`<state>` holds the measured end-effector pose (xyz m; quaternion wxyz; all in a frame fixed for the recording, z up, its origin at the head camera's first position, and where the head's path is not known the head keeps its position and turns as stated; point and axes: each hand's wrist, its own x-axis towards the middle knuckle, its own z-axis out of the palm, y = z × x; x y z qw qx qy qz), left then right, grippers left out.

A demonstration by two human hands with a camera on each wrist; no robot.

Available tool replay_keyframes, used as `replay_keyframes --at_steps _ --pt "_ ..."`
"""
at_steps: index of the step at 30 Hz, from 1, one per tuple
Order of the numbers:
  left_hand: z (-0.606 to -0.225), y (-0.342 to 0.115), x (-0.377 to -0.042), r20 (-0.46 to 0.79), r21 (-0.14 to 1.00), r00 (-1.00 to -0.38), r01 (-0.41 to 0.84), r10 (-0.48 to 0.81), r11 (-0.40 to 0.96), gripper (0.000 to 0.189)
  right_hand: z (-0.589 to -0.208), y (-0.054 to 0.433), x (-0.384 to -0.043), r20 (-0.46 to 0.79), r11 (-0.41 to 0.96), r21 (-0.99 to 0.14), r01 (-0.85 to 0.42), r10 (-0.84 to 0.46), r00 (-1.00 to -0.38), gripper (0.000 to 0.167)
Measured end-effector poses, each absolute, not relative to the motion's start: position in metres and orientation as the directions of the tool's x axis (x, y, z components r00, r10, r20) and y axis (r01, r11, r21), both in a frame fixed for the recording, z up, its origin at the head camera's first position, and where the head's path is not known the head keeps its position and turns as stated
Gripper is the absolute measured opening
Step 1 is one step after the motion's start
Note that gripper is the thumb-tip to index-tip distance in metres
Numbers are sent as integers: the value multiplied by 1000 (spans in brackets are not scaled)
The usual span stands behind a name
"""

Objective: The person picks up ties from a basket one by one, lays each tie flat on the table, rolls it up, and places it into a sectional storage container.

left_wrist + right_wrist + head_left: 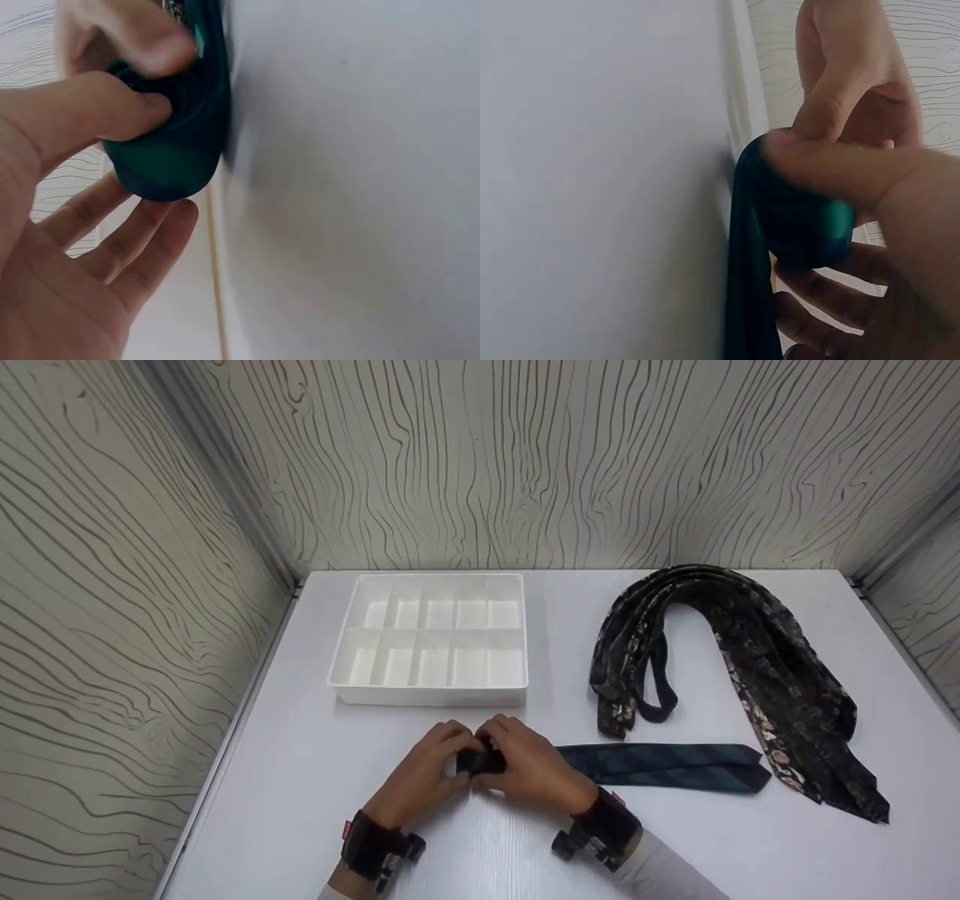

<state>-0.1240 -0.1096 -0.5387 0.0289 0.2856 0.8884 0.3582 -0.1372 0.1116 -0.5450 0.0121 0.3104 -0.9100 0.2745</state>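
Note:
A necktie (667,766) with dark green and navy stripes lies flat to the right, and its other end is wound into a roll. My left hand (424,774) holds the left side of that roll (166,163), its thumb on top and its fingers beneath and behind. From the right, my right hand (534,769) grips the same roll (799,229), thumb over the coil and fingers curled around the outside. Both hands meet over the roll at the table's middle, hiding part of it. The thumbs look slightly blurred in the wrist views.
Behind the hands stands a white box (427,697) divided into several compartments. A bundle of dark floral neckties (780,682) curves across the right side of the white table (285,780). Patterned panels (480,465) wall the table at the back and sides.

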Motion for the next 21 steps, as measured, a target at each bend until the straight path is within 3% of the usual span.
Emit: replay_keyframes --at_steps 21 --pt "-538 -104 -124 123 663 -826 481 551 574 48 -544 123 -130 179 675 -500 -543 -533 -827 47"
